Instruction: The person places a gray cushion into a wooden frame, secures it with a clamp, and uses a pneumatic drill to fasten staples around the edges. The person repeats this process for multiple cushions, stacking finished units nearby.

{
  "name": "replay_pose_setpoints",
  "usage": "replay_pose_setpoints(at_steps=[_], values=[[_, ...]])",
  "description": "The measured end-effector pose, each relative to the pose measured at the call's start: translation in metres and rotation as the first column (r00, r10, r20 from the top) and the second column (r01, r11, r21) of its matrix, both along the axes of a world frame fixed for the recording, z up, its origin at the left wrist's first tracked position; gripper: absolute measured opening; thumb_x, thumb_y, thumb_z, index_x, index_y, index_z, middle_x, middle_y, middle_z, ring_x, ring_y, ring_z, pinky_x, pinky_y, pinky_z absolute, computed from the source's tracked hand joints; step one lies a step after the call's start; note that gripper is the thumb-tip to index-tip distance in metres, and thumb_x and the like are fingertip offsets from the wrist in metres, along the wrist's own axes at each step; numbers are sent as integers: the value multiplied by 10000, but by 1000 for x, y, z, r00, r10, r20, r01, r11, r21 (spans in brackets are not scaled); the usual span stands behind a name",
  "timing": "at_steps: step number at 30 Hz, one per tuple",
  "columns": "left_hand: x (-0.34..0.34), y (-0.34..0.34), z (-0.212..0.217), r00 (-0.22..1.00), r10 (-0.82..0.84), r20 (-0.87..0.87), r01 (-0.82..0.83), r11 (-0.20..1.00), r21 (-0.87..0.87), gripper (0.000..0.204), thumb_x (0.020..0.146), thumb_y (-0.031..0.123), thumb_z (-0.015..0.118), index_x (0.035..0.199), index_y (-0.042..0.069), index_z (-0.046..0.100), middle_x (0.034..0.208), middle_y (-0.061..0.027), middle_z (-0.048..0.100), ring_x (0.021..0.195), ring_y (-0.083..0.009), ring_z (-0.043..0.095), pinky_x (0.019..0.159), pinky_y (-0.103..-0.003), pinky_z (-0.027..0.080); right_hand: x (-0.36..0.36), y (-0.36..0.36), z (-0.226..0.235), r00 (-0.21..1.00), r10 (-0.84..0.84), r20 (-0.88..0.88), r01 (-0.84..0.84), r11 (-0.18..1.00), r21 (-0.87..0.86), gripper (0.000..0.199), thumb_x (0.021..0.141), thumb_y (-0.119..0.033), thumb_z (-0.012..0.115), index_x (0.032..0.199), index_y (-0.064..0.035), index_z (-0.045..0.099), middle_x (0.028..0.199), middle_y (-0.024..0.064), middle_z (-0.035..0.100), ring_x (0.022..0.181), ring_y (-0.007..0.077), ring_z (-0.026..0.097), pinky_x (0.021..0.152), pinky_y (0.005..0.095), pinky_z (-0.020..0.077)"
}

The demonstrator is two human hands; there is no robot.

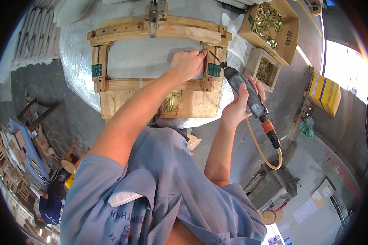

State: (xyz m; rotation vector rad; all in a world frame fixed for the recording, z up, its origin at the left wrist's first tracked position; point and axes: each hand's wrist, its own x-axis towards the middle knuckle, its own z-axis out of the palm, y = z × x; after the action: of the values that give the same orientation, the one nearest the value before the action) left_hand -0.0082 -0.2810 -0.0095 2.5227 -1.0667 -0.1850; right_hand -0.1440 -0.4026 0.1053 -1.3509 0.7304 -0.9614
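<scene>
— On top of the grey work table (75,49), what sits under the hands?

— A pale wooden frame jig (159,30) with curved top rails, bent by the lens, with a grey fabric panel (139,59) stretched across its middle. 2 small green blocks (96,70) sit at its left and right side rails, and a metal toggle clamp (154,16) stands on the top rail.

— Where is the left hand (188,63)?

— It rests on the fabric panel near the frame's upper right corner, fingers curled together and pinched at something too small to make out, right by the tool's tip.

— And the right hand (241,104)?

— Its fingers are wrapped tight around a dark grey pneumatic screwdriver (245,92), held tilted, its thin bit touching the frame's right rail just beside the left fingertips. An orange fitting and a yellowish air hose (265,157) trail from its rear end and loop downward.

— Anything else nearby?

— 2 open cardboard boxes of brass-coloured screws (268,20) stand to the right of the frame, well apart from the hands. A few loose screws (169,105) lie on the frame's lower plywood board. A yellow box (325,94) sits farther right.
</scene>
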Motion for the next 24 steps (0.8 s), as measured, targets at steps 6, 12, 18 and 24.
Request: replay_pose_setpoints(at_steps=[6, 12, 18, 24], values=[[0, -2, 2, 999, 19, -50, -16, 998, 57, 447, 1026, 283, 593, 1447, 151, 670, 958, -56, 728, 768, -261, 757, 681, -429, 604, 18, 10, 5, 994, 36, -105, -42, 998, -53, 483, 895, 22, 762, 1327, -17, 551, 1310, 213, 660, 1236, 288, 646, 1113, 450, 522], [2, -3, 4, 995, 5, -97, 6, 993, 120, 483, 1035, 288, 579, 1496, 152, 623, 1007, -62, 738, 806, -264, 768, 707, -428, 613, 25, 12, 2, 993, 84, -83, -94, 988, -123, 488, 905, 10, 769, 1335, -20, 540, 1325, 214, 648, 1244, 290, 640, 1113, 454, 522], [5, -4, 4, 991, 3, -135, 16, 991, 136, 501, 1040, 286, 575, 1521, 148, 594, 1055, -71, 745, 870, -274, 776, 737, -427, 619, 26, 16, 0, 992, 71, -101, -88, 982, -169, 480, 911, 5, 767, 1331, -21, 536, 1334, 219, 639, 1261, 296, 632, 1115, 460, 521], [2, -4, 5, 985, -3, -175, 23, 993, 112, 482, 1032, 271, 581, 1492, 129, 613, 1035, -69, 746, 873, -274, 776, 764, -429, 619, 23, 17, -2, 987, 54, -152, -80, 981, -175, 468, 912, 3, 765, 1323, -18, 540, 1292, 215, 661, 1241, 294, 646, 1121, 455, 519]])
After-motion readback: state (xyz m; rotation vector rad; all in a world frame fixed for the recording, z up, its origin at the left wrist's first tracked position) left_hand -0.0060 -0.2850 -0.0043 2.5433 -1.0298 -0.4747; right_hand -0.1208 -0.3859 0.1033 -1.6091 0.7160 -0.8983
